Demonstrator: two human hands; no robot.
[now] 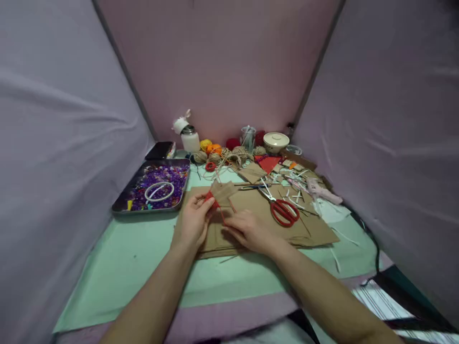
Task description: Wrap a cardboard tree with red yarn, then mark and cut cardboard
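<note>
My left hand (pixel 195 220) pinches a small brown cardboard piece (pixel 223 191) wound with red yarn (pixel 211 198), held just above the cardboard sheets (pixel 315 229). My right hand (pixel 247 230) lies low on those sheets, its fingers closed on the red strand that runs down from the piece. Red-handled scissors (pixel 281 209) lie on the cardboard a little to the right of my right hand.
A metal tray (pixel 124 203) of purple beads with a white ring (pixel 159 191) stands at the left. Along the back are a white bottle (pixel 190 139), twine balls (pixel 236 154), yarn balls, a cup and a bowl (pixel 276 141). Paper scraps litter the right. Fabric walls close in on three sides.
</note>
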